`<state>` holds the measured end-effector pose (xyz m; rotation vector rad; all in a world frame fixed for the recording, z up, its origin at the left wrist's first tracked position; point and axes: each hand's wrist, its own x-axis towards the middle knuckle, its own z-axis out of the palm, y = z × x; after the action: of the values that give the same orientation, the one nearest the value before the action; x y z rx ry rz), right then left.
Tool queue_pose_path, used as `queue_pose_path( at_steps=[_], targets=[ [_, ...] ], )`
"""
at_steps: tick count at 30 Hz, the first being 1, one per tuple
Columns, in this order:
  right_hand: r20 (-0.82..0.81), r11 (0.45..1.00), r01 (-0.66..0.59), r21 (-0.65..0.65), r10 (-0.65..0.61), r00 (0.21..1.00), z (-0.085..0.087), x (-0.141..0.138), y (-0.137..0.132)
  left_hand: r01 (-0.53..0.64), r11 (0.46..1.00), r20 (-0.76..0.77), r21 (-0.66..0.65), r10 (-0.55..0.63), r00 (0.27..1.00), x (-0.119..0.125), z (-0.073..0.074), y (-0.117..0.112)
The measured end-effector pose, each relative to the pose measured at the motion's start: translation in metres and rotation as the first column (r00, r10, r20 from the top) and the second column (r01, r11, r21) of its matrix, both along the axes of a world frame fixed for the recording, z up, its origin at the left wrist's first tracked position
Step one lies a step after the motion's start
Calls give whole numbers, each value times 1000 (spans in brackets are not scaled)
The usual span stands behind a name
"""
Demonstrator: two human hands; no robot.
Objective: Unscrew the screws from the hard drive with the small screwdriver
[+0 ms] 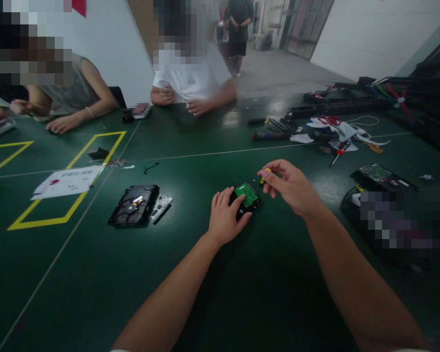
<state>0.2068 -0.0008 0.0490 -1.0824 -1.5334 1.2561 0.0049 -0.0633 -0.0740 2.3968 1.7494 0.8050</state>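
Rectangular black device with a bright green circuit board on its upper face (246, 193) lies flat at mid-scene on a smooth, dark green tabletop (95, 288), between a person's two bare hands. At left, a thin white paper sheet (69, 182) overlaps an outline of matte yellow tape (46, 224). Nearer the center, a boxy black casing with curved ribs (121, 211) rests just beside a flat silver metal plate with cutouts (160, 208); set apart from the device, both leave the hands room. The left hand (225, 215) spreads across the device, fingers apart and pressing, apparently to stop it sliding. The right hand (288, 185) pinches a small screwdriver with a stubby yellow handle (266, 174), thumb and fingers together on it, tilted toward the board's right side, seemingly for fine control; whether its tip makes contact is too small to tell. Far right, a slim red-handled screwdriver (340, 152) lies near loose cables.
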Motion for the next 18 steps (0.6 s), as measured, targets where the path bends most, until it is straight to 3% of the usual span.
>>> queue_pose_path(
  at_steps=[4,11,18],
  targets=[
    [25,998,-20,54,19,999,1,1,-1,-3,1000,-1,0,3,1000,0,0,0],
    [75,997,63,37,-65,995,-4,0,1,-2,1000,4,-2,2,1000,0,1,0],
    [33,998,-35,53,33,999,-1,-1,-1,-1,1000,4,-1,1,1000,0,0,0]
  ],
)
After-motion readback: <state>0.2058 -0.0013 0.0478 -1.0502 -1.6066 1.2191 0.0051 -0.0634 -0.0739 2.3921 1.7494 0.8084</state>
